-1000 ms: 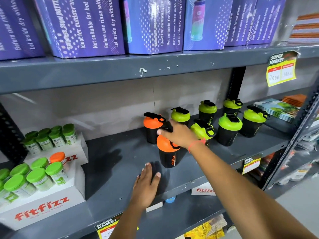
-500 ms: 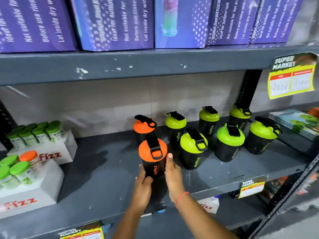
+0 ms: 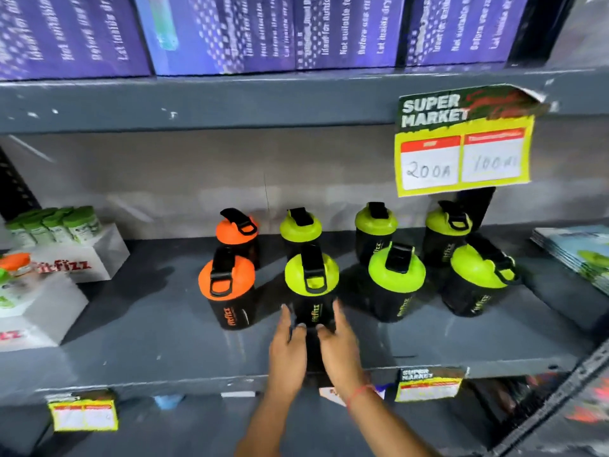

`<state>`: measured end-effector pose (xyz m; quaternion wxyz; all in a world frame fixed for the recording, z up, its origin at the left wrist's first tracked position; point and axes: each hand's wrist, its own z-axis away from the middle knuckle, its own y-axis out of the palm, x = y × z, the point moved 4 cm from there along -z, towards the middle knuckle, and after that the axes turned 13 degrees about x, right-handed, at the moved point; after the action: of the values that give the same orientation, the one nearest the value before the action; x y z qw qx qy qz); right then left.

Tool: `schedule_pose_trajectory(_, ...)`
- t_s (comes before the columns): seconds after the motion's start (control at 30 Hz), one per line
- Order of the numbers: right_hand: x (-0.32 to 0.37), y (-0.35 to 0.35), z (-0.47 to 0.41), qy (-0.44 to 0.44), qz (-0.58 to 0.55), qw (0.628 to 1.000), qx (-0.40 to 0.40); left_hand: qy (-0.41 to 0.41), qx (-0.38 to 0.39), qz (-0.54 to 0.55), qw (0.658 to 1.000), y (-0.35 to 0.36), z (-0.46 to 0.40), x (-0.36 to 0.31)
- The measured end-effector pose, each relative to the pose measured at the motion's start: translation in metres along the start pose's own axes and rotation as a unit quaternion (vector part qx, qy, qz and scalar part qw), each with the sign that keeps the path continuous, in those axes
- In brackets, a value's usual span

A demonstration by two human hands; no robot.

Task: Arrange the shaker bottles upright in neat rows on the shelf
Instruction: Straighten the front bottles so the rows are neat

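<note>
Several black shaker bottles stand upright in two rows on the grey shelf (image 3: 138,344). The left column has orange lids: the front orange bottle (image 3: 227,288) and the back one (image 3: 236,229). The others have green lids. My left hand (image 3: 287,346) and my right hand (image 3: 340,344) press against either side of the front-row green-lidded bottle (image 3: 312,291), low on its black body, holding it between them. To its right stand two more front green bottles (image 3: 396,282) (image 3: 478,278).
White fitfizz display boxes (image 3: 71,258) carrying small green-capped jars sit at the left of the shelf. A stack of booklets (image 3: 573,252) lies at the right. A yellow price tag (image 3: 461,143) hangs from the shelf above, which holds purple boxes (image 3: 230,31).
Both hands have left the front orange bottle and moved right onto the neighbouring green-lidded bottle. The view has shifted right and closer.
</note>
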<state>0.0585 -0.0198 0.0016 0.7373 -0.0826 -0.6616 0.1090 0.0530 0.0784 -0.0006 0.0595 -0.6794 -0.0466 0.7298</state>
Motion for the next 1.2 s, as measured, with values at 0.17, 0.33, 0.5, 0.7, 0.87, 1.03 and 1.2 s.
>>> schedule_pose_trajectory(0.17, -0.002, 0.002, 0.002, 0.018, 0.005, 0.998, 0.059, 0.003, -0.027, 0.0, 1.0, 0.002, -0.002, -0.003)
schedule_pose_trajectory(0.33, -0.01, -0.036, 0.019, -0.028, -0.069, 0.994, -0.077, 0.048, -0.154, -0.064, 0.985, 0.015, 0.021, 0.0)
schedule_pose_trajectory(0.5, -0.03, -0.107, 0.03, -0.031, -0.127, 0.951, -0.281, 0.063, 0.011, -0.115, 0.991, 0.081, 0.008, -0.01)
schedule_pose_trajectory(0.7, -0.028, -0.123, 0.005, -0.007, -0.055, 0.989, -0.137, 0.014, 0.153, -0.057, 0.986, 0.126, -0.026, -0.027)
schedule_pose_trajectory(0.87, -0.03, -0.122, 0.003, -0.022, -0.043, 0.994, -0.095, 0.017, 0.15, -0.039, 0.988, 0.125, -0.03, -0.022)
schedule_pose_trajectory(1.03, -0.04, -0.147, 0.014, -0.03, -0.089, 0.971, -0.221, 0.014, 0.054, -0.032, 0.998, 0.127, -0.016, -0.016)
schedule_pose_trajectory(1.2, -0.059, -0.211, 0.026, -0.041, -0.141, 0.907, -0.395, 0.073, 0.032, -0.074, 0.994, 0.172, 0.019, -0.02)
